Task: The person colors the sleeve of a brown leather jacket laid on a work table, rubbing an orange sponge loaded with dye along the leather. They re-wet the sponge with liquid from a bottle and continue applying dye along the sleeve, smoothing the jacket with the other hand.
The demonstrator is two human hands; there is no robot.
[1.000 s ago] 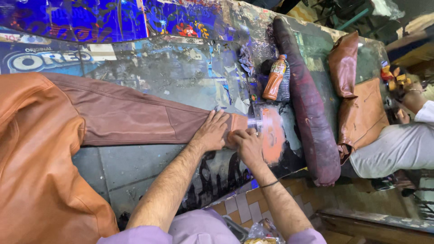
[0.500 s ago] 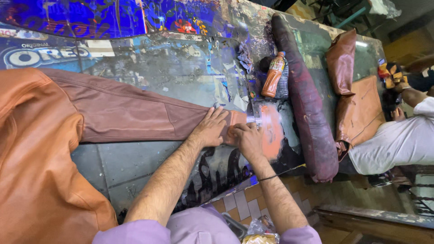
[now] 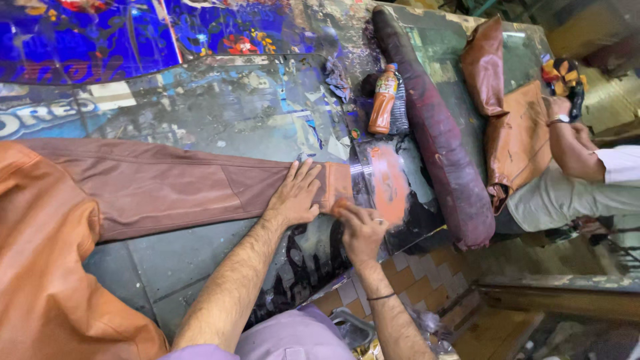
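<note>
Head view, 1 moment

Sleeve (image 3: 167,190), brown leather, lies flat across the tabletop (image 3: 220,107), running from the tan jacket body (image 3: 47,267) at left to its cuff (image 3: 340,187) near the middle

Left hand (image 3: 293,197): palm down, fingers spread, pressing the sleeve just short of the cuff. Grips nothing

Right hand (image 3: 360,230): just beside the cuff's near edge, fingers curled together. Something small and pale shows at the fingertips; cannot tell whether it is a tool or what it is, nor whether the hand is clamped on it

The 2 hands are close but not touching

Risks, as judgement:
- Leather is slick on this glossy surface; if the left palm eases, the sleeve could creep or wrinkle and the cuff edge go out of line
- Orange smear (image 3: 387,183) sits on the tabletop touching the cuff end; if wet, it could mark the leather
- Bottle (image 3: 383,100) stands upright near the working area, beside the dark roll (image 3: 433,133); a tug on the sleeve or a sweep of the arm could tip it

Hidden or unclear:
- Right fingertips blurred
- Jacket body cut off by the left and bottom edges
- Cuff underside not visible
- A second person at right, seated by 2 more leather pieces (image 3: 513,133), is partly out of frame; their hands hold something yellow and black, unclear what
</note>
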